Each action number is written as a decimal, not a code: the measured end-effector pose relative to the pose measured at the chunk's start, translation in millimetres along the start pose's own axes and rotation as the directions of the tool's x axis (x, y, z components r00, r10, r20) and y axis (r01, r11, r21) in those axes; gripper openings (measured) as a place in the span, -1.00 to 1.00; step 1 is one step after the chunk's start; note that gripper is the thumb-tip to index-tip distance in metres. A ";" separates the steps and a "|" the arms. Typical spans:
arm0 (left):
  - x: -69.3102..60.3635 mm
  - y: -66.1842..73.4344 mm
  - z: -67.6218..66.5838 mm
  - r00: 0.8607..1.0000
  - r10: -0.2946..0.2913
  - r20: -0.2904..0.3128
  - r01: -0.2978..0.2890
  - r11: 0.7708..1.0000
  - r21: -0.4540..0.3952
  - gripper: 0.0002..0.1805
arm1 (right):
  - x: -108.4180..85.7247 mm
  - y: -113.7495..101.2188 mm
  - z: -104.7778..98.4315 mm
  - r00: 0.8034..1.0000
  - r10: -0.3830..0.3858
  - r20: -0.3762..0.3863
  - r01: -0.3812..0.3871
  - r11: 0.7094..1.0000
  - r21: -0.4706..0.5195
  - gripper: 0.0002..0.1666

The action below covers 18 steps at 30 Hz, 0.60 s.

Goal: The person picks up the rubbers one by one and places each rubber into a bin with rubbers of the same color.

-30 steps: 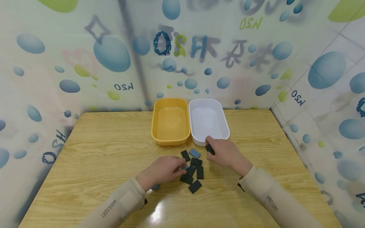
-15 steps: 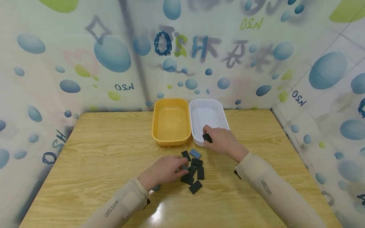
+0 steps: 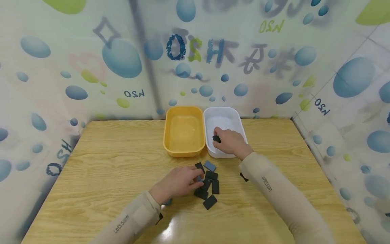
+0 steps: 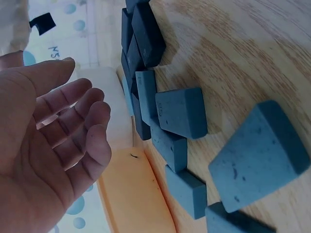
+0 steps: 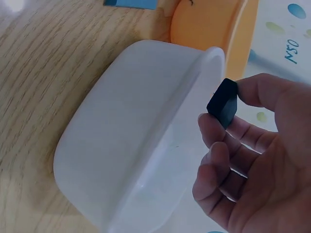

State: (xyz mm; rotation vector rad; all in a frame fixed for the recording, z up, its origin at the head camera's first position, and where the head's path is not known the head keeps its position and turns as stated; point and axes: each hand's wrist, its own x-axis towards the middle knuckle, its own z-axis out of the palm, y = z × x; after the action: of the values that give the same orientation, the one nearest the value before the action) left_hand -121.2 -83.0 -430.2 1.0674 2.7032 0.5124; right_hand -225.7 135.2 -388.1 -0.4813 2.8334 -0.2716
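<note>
1. One black block [image 5: 223,103] sat pinched between the thumb and fingertips of the right hand [image 3: 229,142].
2. Below those fingers lay the white tub [image 3: 223,118]; carrying looked to me the step in hand, and letting go there would call for fingertips well inside it.
3. To the left of them stood the yellow tub [image 3: 184,132].
4. Farther back, the left hand [image 3: 182,181] hung with loosely bent fingers, gripping nothing I could see, by the scattered blocks [image 3: 215,187] on the table [image 3: 122,152].
</note>
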 end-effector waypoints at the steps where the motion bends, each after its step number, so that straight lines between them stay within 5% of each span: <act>1: 0.0 -0.3 0.2 1.000 -0.002 0.000 0.002 1.000 -0.001 -0.81 | 2.5 0.3 1.1 1.000 0.009 0.007 -0.009 1.000 0.003 -0.69; 18: -0.8 -4.3 6.5 1.000 0.005 0.018 -0.005 1.000 -0.010 -0.81 | 29.3 6.7 32.2 0.988 0.094 0.120 -0.097 0.995 0.021 -0.71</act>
State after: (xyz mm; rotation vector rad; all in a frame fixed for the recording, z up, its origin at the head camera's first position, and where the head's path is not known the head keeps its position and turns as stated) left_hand -121.4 -84.8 -437.8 1.0716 2.6806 0.5144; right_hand -245.4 126.8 -426.6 -0.3425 2.7236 -0.2525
